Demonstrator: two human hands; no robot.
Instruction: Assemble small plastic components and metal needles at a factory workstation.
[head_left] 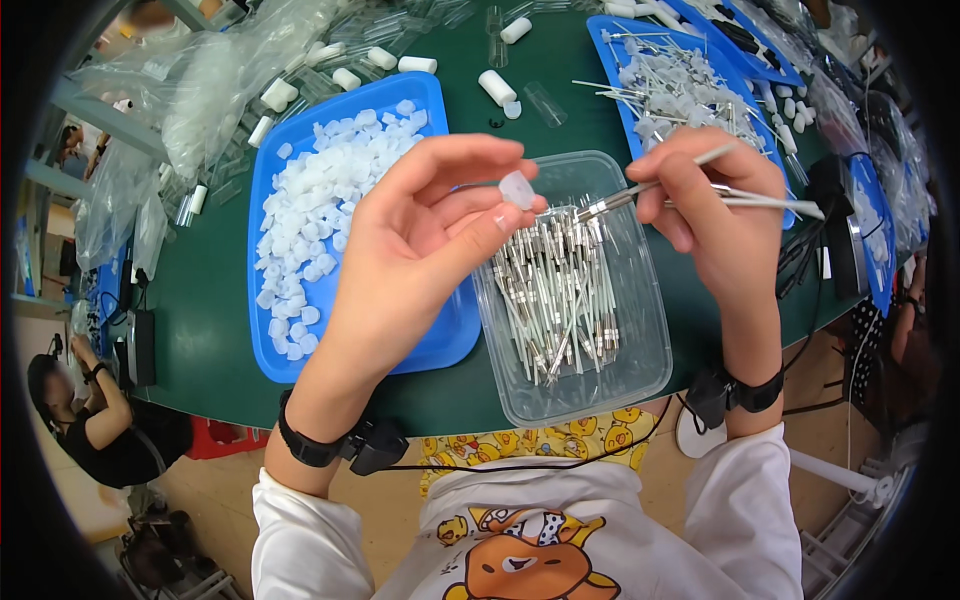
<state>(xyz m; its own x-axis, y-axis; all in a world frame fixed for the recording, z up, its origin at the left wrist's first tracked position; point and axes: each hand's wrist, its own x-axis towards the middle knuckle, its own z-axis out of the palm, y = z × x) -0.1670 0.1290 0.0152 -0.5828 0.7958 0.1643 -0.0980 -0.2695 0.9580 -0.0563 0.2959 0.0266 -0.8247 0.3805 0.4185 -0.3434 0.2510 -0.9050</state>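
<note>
Between thumb and fingers, my left hand [440,215] pinches a small translucent white plastic cap [517,190]. My right hand [715,195] is closed on a few thin white rods with metal ends [612,202]. One metal end points left, toward the cap but apart from it. Below both hands stands a clear plastic box [655,345], filled with many similar metal-ended rods [560,290]. To its left, partly behind my left forearm, a blue tray [435,350] carries a heap of loose white caps [330,185].
At the back right, another blue tray [612,62] holds rods with caps on them. White cylinders [497,88] and clear tubes [545,104] lie about the green table [195,330]. Plastic bags [215,90] lie at the back left. Another person [95,420] sits at far left.
</note>
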